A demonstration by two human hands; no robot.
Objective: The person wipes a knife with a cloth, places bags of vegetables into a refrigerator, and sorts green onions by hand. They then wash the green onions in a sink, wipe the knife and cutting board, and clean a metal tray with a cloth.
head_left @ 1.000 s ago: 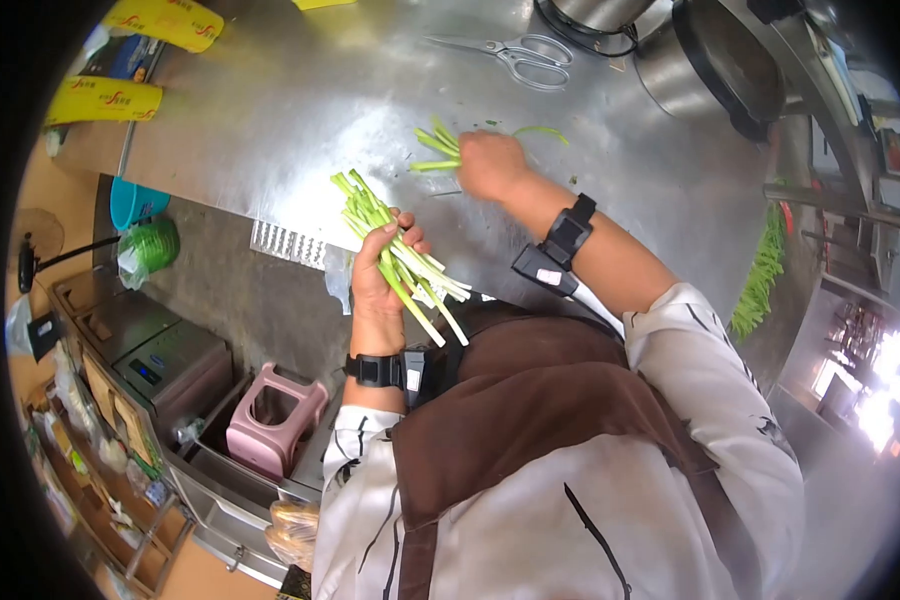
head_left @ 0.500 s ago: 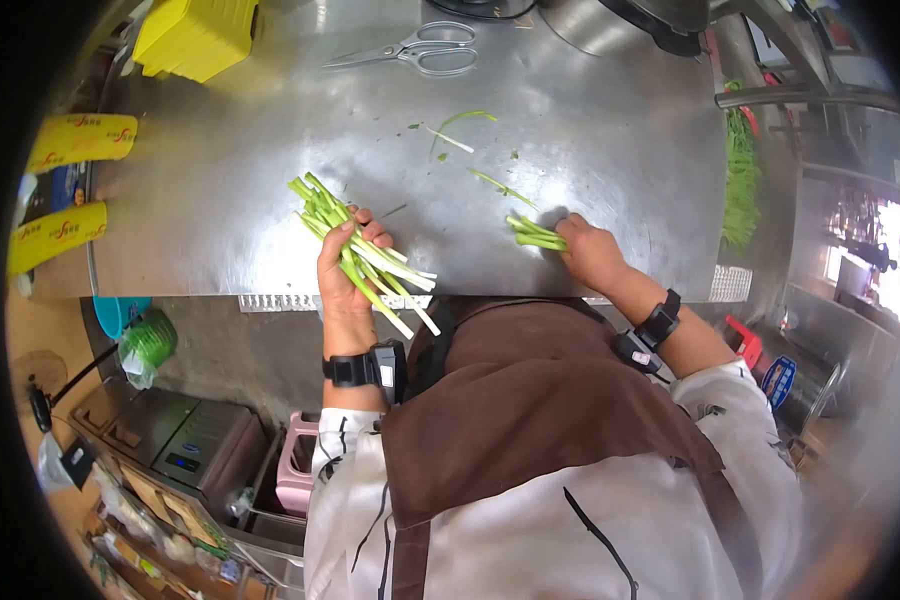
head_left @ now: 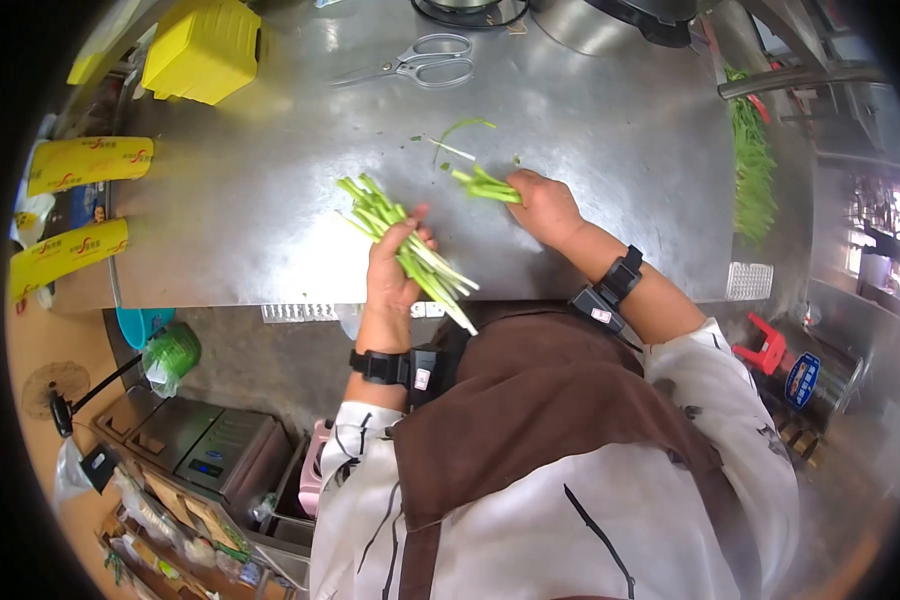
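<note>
My left hand is wrapped round a bundle of scallions, its green ends pointing up and away and its white ends hanging over the table's near edge. To the right, my right hand grips a smaller bunch of scallion stalks, whose green ends stick out to the left. The two bunches are apart, both over the steel table. Beyond my right hand lie a loose scallion strand and small green scraps.
Scissors lie farther back. A metal pot stands at the back, and a yellow container at the back left. More long greens lie at the right side. Yellow printed strips are at the left.
My right hand has moved left and away from me with its scallion bunch, nearer the left bundle. The left hand and its scallions now appear farther right. The view has also shifted slightly.
</note>
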